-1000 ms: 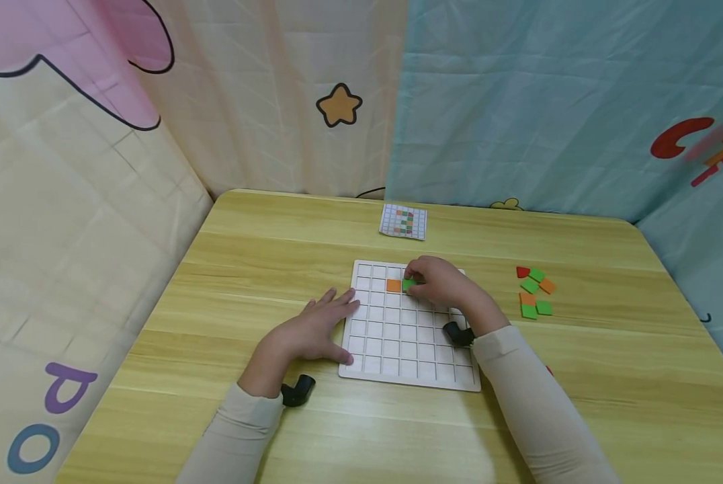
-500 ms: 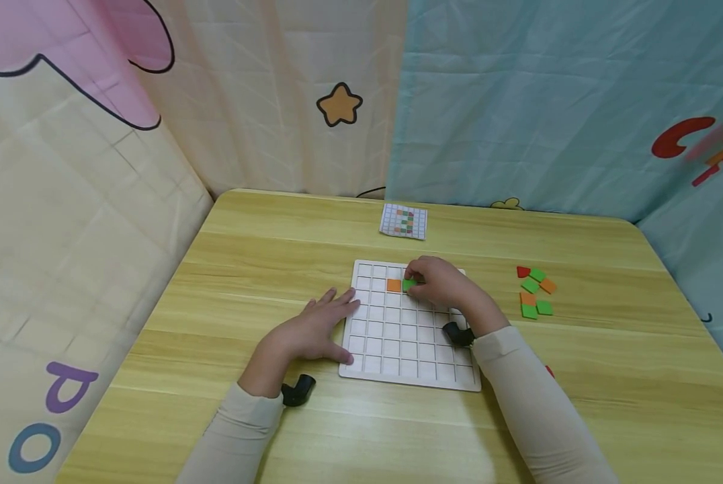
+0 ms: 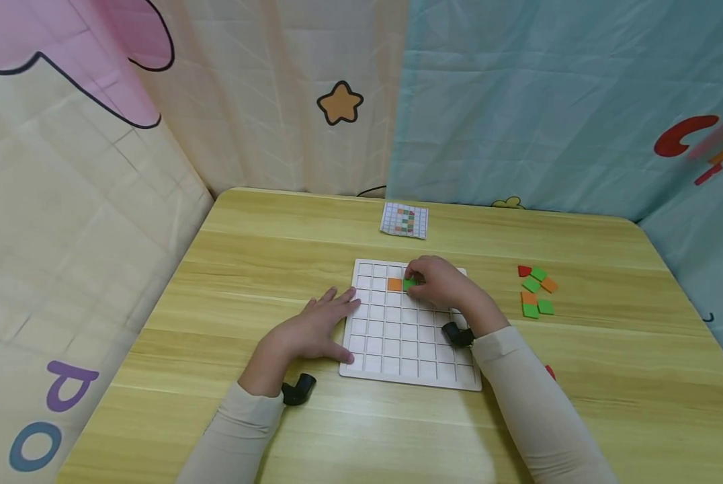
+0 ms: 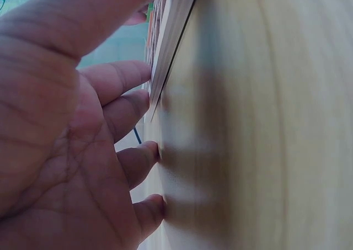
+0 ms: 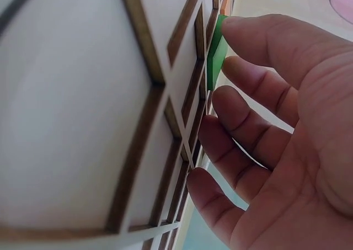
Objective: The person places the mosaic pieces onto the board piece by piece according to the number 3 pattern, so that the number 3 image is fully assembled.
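Observation:
A white grid board [image 3: 392,346] lies on the table, its squares marked off by raised lines. My left hand [image 3: 313,328] rests at the board's left edge, fingers spread, thumb on the near corner; in the left wrist view the fingertips [image 4: 148,153] meet the board's side and the tabletop. My right hand [image 3: 443,282] is over the upper part of the board. Its thumb and index finger pinch a green square tile [image 5: 217,54] at the grid, the other fingers loosely bent beside it. Left of that tile an orange square tile [image 3: 394,284] sits in a grid square.
Several loose green and orange square tiles [image 3: 545,307] and a red triangular piece [image 3: 523,271] lie right of the board. Another red piece [image 3: 550,372] is partly hidden by the right sleeve. A card with a coloured grid pattern [image 3: 404,220] lies behind the board.

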A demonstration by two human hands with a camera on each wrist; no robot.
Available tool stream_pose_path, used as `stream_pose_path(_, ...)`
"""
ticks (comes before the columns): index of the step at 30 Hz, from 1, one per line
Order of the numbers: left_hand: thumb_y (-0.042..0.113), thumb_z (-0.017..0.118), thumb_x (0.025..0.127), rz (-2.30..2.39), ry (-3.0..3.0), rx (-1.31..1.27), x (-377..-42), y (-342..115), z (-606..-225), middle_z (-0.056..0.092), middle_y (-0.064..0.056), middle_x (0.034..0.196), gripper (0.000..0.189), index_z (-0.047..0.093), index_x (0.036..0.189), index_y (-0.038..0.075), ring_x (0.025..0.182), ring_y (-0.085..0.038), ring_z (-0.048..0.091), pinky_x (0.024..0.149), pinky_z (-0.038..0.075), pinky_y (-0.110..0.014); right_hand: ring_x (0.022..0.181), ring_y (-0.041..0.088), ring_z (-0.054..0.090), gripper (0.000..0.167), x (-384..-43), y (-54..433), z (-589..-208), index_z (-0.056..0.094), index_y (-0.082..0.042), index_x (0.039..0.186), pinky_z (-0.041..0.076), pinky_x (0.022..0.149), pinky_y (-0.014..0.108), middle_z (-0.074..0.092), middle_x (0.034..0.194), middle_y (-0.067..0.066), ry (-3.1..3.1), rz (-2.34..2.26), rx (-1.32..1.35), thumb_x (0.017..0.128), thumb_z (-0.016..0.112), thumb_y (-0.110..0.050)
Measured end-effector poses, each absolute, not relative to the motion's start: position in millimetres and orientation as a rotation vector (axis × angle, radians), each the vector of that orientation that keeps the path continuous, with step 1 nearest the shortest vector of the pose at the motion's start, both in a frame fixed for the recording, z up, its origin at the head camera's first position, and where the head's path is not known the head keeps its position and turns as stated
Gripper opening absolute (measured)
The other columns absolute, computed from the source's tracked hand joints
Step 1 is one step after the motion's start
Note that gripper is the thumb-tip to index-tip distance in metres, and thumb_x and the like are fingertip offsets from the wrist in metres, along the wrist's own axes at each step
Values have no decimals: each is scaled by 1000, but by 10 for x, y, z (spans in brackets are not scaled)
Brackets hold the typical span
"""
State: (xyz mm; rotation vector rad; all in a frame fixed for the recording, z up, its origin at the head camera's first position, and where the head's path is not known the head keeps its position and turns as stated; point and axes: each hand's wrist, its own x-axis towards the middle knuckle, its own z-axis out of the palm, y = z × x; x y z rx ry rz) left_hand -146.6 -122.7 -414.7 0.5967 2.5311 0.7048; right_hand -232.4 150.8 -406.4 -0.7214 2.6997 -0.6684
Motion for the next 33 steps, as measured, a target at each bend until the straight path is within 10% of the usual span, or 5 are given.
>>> stream_pose_path(33, 34, 88, 74, 688, 2533, 592, -1473, -1225, -4155, 15, 4, 165, 99, 34, 156, 17, 152, -27, -1, 120, 5, -53, 87, 24, 51, 14, -2336, 1503, -4086, 67, -7, 102, 45, 81, 40, 60, 94, 4, 2703, -666, -716, 89, 72, -11)
